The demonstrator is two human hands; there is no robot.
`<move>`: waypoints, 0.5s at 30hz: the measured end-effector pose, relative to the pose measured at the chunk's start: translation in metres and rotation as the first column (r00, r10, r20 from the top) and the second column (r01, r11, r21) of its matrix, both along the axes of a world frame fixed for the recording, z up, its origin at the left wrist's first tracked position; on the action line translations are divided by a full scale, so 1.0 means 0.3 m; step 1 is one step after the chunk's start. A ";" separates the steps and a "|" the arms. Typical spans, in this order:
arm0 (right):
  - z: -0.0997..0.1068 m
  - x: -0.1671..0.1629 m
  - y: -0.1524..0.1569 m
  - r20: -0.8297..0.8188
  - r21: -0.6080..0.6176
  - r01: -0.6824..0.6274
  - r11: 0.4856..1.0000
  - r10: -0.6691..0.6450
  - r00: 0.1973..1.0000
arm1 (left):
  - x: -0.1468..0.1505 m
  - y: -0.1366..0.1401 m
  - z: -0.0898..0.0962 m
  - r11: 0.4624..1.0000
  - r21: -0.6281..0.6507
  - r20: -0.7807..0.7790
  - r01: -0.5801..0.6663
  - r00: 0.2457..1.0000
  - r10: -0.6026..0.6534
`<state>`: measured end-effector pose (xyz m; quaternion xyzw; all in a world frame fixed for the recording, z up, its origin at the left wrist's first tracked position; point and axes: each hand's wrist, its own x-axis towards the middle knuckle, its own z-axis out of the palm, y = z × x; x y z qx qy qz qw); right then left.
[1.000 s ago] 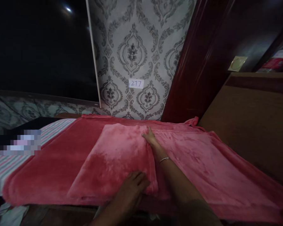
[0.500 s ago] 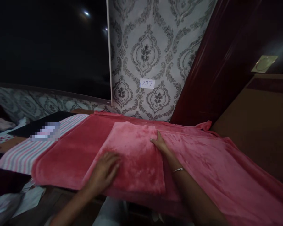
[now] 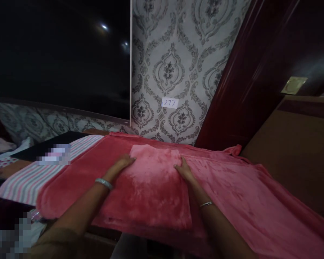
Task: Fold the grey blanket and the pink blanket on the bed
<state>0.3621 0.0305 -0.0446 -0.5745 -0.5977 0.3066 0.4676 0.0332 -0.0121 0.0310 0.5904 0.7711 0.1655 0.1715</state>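
A folded pink plush cloth (image 3: 153, 187) lies flat on a larger pink plush blanket (image 3: 78, 176). My left hand (image 3: 125, 160) rests at its upper left edge, the thumb toward the cloth and the other fingers partly hidden. At the upper right edge is my right hand (image 3: 184, 169), thumb and forefinger spread apart over the border. Both hands look open and touch the folded cloth. The blanket's right part (image 3: 237, 190) spreads out with small creases.
Striped fabric (image 3: 29, 183) lies left of the blanket, near a dark flat surface (image 3: 62, 138). A large dark screen (image 3: 59, 61) hangs behind. Patterned wallpaper bears a paper label (image 3: 170, 103) reading 277. A brown panel (image 3: 299, 144) stands at right.
My left hand has moved up and away from the cloth's middle to its upper left edge. My right hand stays at the upper right edge. The view has tilted slightly.
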 end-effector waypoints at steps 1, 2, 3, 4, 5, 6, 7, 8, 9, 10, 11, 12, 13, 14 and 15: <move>0.005 -0.004 -0.005 -0.004 -0.012 0.001 1.000 -0.002 1.000 | 0.012 0.009 -0.006 1.000 -0.012 -0.025 0.008 1.000 -0.008; 0.012 -0.011 -0.012 -0.007 -0.031 0.006 1.000 -0.007 1.000 | 0.023 0.015 -0.013 1.000 -0.019 -0.047 0.013 0.999 -0.014; 0.020 -0.019 -0.019 -0.008 -0.047 0.014 0.999 -0.014 1.000 | 0.032 0.017 -0.020 1.000 -0.026 -0.067 0.015 0.998 -0.016; 0.027 -0.030 -0.027 -0.007 -0.048 0.018 0.999 -0.018 1.000 | 0.039 0.018 -0.028 0.999 -0.031 -0.087 0.014 0.996 -0.017; 0.033 -0.042 -0.036 -0.001 -0.045 0.024 0.999 -0.024 1.000 | 0.043 0.017 -0.035 0.999 -0.035 -0.105 0.015 0.994 -0.019; 0.038 -0.056 -0.044 0.007 -0.039 0.031 0.999 -0.031 0.999 | 0.044 0.015 -0.041 0.999 -0.037 -0.123 0.017 0.992 -0.021; 0.040 -0.071 -0.052 0.021 -0.026 0.034 0.999 -0.034 0.999 | 0.044 0.014 -0.046 0.999 -0.038 -0.139 0.023 0.990 -0.028; 0.041 -0.085 -0.061 0.038 -0.008 0.033 0.999 -0.032 0.999 | 0.041 0.014 -0.050 0.999 -0.039 -0.155 0.028 0.987 -0.034; 0.042 -0.099 -0.070 0.058 0.012 0.029 0.999 -0.030 0.998 | 0.038 0.013 -0.052 0.999 -0.036 -0.172 0.036 0.984 -0.041; 0.042 -0.111 -0.081 0.079 0.031 0.027 0.999 -0.029 0.996 | 0.035 0.013 -0.053 0.999 -0.032 -0.190 0.041 0.981 -0.047; 0.042 -0.120 -0.094 0.095 0.045 0.026 0.999 -0.030 0.995 | 0.033 0.011 -0.052 0.999 -0.025 -0.209 0.047 0.977 -0.051; 0.042 -0.124 -0.110 0.104 0.051 0.026 0.998 -0.032 0.994 | 0.032 0.008 -0.049 0.998 -0.015 -0.226 0.054 0.972 -0.056; 0.042 -0.124 -0.128 0.105 0.054 0.028 0.998 -0.034 0.994 | 0.033 0.004 -0.045 0.998 -0.005 -0.241 0.061 0.969 -0.061; 0.041 -0.118 -0.150 0.101 0.056 0.030 0.998 -0.035 0.994 | 0.035 -0.001 -0.039 0.998 0.001 -0.254 0.067 0.965 -0.065; 0.040 -0.107 -0.173 0.093 0.060 0.030 0.998 -0.035 0.995 | 0.038 -0.007 -0.032 0.998 0.000 -0.264 0.067 0.962 -0.065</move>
